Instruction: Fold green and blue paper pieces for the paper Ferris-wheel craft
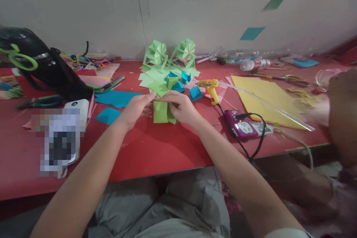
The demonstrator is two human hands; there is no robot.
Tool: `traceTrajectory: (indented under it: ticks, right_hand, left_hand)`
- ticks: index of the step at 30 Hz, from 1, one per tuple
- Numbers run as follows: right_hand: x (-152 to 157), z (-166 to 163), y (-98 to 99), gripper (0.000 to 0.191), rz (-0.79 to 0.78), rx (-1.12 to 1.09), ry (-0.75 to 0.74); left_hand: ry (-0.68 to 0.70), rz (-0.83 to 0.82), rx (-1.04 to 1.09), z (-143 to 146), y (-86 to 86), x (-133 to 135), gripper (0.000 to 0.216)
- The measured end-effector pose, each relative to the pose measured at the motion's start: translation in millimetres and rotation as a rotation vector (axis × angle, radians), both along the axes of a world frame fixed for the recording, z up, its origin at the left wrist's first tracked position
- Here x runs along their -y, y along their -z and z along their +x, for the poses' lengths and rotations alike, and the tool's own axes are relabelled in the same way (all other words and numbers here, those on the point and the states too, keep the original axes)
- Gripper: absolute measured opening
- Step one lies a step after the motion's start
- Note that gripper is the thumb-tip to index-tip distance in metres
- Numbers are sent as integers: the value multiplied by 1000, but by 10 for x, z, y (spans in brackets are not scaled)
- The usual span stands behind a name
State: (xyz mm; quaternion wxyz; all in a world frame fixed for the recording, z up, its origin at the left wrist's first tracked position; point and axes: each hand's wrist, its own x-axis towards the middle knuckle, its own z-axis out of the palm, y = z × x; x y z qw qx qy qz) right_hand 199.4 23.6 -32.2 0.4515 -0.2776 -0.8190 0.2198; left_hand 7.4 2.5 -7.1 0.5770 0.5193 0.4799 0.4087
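A folded light-green paper piece (161, 112) lies on the red table (156, 148) in front of me. My left hand (135, 108) rests at its left side, fingers stretched toward its top edge and touching it. My right hand (182, 107) lies over its right side, fingers curled round and pressing the paper. Just behind sit more green sheets (152, 80) and small blue folded pieces (178, 85). Two green paper fan-wheel models (170, 54) stand further back near the wall.
A yellow glue gun (210, 89) and a purple power strip (242, 124) with black cable lie right of my hands. Yellow sheet (264, 100) with a clear ruler, scissors (290, 78), blue sheets (115, 98), black bag (41, 63) left. Another person's arm (343, 115) at far right.
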Motion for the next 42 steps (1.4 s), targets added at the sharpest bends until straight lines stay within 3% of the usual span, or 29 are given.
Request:
traceTrajectory:
  ticks: [7, 12, 17, 21, 24, 28, 39, 42]
  right_hand:
    - [32, -53, -9, 33, 155, 3, 61]
    - [40, -73, -52, 27, 208, -16, 234]
    - [55, -60, -82, 37, 216, -2, 378]
    - [47, -39, -79, 45, 195, 48, 417]
    - [33, -26, -71, 47, 189, 55, 453]
    - [27, -19, -60, 49, 186, 66, 454]
    - [19, -25, -40, 50, 208, 95, 405]
    - [33, -25, -78, 54, 245, 37, 406]
  left_hand:
    - [41, 2, 47, -36, -53, 25, 27]
    - [-3, -63, 154, -27, -67, 30, 25]
    - [-29, -80, 213, 0, -56, 21, 29]
    - [-32, -118, 179, -9, -72, 27, 19]
    - [24, -129, 153, -26, -86, 35, 31]
    - [73, -133, 112, -39, -77, 39, 42]
    - [84, -160, 87, -64, -32, 16, 36]
    - [26, -125, 69, -66, 1, -16, 37]
